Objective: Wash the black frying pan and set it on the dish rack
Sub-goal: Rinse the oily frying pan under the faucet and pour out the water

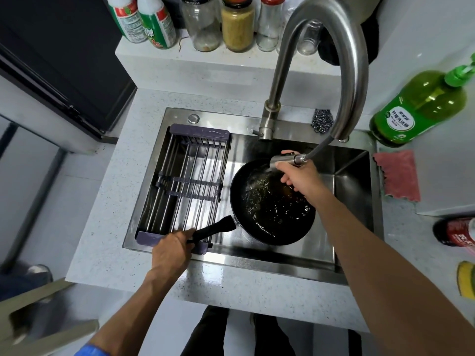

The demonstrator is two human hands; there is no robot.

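Note:
The black frying pan sits low in the steel sink, with water splashing inside it. My left hand grips the end of its black handle at the sink's front edge. My right hand holds the pull-out spray head over the pan's far rim, and water sprays from it into the pan. The dish rack, grey bars in a purple frame, spans the left part of the sink and holds nothing.
The curved tap arches over the sink. A steel scourer lies behind it. Green detergent bottle and pink cloth sit at right, a yellow sponge further forward. Jars and bottles line the back ledge.

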